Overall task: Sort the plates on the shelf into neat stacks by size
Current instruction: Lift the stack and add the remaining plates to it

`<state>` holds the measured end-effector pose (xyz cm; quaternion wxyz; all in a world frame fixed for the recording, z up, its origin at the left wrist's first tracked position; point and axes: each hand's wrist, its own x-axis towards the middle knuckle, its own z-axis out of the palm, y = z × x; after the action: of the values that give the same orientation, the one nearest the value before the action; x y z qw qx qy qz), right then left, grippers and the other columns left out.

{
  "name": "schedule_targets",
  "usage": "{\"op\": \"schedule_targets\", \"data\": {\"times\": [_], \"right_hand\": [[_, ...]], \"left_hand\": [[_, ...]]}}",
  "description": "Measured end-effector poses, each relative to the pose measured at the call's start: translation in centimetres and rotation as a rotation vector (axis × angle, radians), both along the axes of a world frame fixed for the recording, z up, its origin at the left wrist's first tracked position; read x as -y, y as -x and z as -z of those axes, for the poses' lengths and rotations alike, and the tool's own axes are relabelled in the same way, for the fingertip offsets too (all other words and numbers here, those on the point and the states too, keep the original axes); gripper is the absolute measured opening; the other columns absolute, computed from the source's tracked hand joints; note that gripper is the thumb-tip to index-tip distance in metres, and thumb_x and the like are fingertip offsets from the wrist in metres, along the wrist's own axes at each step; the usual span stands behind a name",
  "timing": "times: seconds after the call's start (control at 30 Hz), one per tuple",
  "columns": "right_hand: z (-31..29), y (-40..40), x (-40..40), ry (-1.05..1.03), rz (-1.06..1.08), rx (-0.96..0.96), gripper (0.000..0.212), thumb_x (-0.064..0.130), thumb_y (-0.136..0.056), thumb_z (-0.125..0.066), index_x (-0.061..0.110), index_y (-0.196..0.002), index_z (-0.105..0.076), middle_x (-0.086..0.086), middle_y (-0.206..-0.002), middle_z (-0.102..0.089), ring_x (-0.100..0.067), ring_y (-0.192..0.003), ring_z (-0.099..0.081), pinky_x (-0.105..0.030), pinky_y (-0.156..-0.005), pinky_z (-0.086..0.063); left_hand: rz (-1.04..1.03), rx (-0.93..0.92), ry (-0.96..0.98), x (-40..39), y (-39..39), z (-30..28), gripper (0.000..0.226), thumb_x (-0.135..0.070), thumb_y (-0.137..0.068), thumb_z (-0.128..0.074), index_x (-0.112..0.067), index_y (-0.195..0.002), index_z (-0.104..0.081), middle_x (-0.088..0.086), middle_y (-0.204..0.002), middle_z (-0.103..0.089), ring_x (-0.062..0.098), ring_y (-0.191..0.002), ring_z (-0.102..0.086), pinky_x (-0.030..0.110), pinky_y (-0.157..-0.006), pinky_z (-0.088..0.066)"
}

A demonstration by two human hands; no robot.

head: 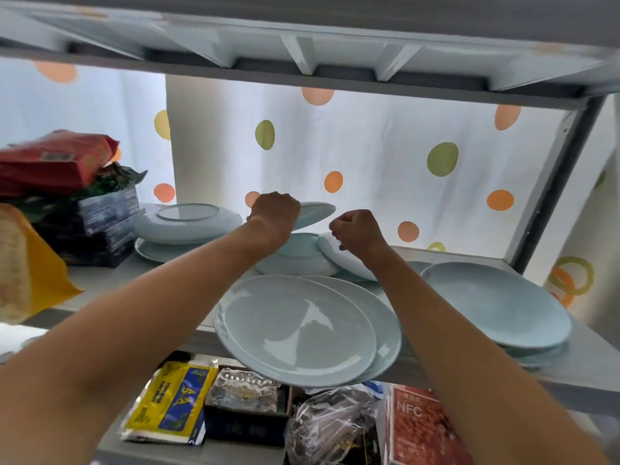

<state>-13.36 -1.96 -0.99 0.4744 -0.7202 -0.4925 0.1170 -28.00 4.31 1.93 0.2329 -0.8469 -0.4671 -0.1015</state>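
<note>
Where plates crowd — grey shelf (110,280), dotted curtain (369,156)

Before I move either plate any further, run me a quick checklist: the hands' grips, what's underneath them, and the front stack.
1. Left hand grips small pale blue plate, lifted and tilted: ok.
2. Right hand grips white tilted plate by its rim: ok.
3. Upturned pale blue dishes beneath both hands sit steady: cannot tell, arms hide them.
4. Two large pale blue front plates fully on grey shelf: not ok, they overhang the edge.
5. Large right-hand plate stack aligned: ok.
6. Left rear upturned stack out of the way: ok.
</note>
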Motion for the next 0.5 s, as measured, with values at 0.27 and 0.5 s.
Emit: {"op": "schedule_targets", "data": {"times": [0.27, 0.5], "right_hand": [[-0.9, 0.7, 0.9, -0.106, -0.058, -0.364, 0.029, 0.027, -0.094, -0.06, 0.0, -0.084, -0.062, -0.01, -0.066, -0.057, -0.02, -0.046, -0.056, -0.019, -0.038, -0.035], [-1.8, 1.6, 3.2, 0.031, -0.043, -0.59, 0.049, 0.047, -0.095, -0.054, -0.001, -0.105, -0.051, -0.018, -0.081, -0.067, -0.018, -0.045, -0.067, -0.018, -0.039, -0.046]], "left_hand": [[0.007, 0.58, 0.181, -0.3, 4.2, -4.2, 0.023, -0.004, -0.083, -0.047, 0.002, -0.099, -0.061, 0.022, -0.089, -0.067, 0.039, -0.082, -0.068, 0.038, -0.076, -0.053], [0.191, 1.4, 0.833, 0.2, 7.2, -6.1, 0.023, 0.005, -0.088, -0.048, 0.007, -0.112, -0.05, 0.022, -0.083, -0.061, 0.033, -0.046, -0.066, 0.033, -0.039, -0.054]]}}
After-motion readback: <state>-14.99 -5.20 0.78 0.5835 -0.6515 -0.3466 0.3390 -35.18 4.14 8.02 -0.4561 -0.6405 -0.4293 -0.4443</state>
